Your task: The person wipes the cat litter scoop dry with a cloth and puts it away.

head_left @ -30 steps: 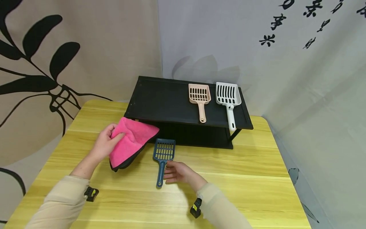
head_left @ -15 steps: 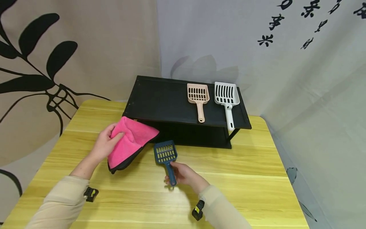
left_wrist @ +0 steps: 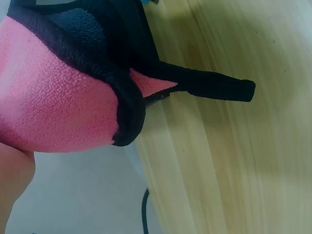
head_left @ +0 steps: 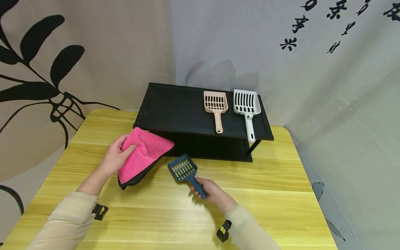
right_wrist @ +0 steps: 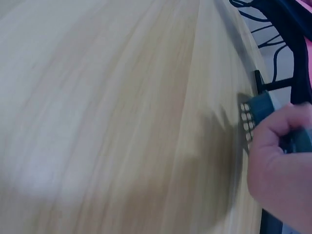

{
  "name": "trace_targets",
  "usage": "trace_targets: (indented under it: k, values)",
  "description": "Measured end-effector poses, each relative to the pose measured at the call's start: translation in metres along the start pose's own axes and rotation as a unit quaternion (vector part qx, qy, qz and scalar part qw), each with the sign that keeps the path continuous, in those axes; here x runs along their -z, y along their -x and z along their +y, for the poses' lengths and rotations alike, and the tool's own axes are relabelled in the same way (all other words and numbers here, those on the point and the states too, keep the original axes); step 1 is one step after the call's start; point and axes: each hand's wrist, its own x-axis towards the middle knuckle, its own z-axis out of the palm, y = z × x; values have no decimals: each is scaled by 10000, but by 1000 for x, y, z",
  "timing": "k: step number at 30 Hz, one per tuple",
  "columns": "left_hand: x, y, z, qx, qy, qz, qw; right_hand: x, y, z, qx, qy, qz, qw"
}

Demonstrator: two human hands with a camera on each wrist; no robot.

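Note:
With its fingers round the handle, my right hand (head_left: 210,190) holds a blue slotted litter scoop (head_left: 184,169) just over the table, its head pointing away to the left. In the right wrist view the same scoop (right_wrist: 263,107) shows only in part, behind the hand (right_wrist: 282,161). My left hand (head_left: 117,156) pinches a pink cloth (head_left: 140,152) with black edging, thumb on top, in front of the rack's left corner. The left wrist view shows the cloth's fleecy pink face (left_wrist: 58,102) bunched up, a dark face folded behind it.
A black two-tier rack (head_left: 178,107) stands at the back of the wooden table (head_left: 150,215). On its top tier lie a beige litter scoop (head_left: 216,102) and a white one (head_left: 247,102), the white handle reaching past the front edge. A fabric backdrop hangs behind.
My right hand has gone from open fingers beside the blue litter scoop to gripping its handle. The scoop has lifted and turned, its handle swinging right. My left hand and the cloth stay put.

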Motion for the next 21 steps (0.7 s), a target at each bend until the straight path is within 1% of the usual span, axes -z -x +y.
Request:
trace_targets:
  k: [4, 11, 17, 21]
  values:
    - [-1, 0, 1, -11, 8, -22, 10000, 11, 7, -2, -2, -117, -120, 9999]
    - [-5, -2, 2, -70, 21, -48, 10000, 28, 23, -6, -46, 103, -400, 9991]
    - [-10, -4, 5, -173, -34, -72, 9998, 39, 36, -9, -15, 335, -387, 9987]
    - [-16, -5, 7, -208, -101, -172, 9996, 40, 41, -11, -34, 462, -380, 9982]
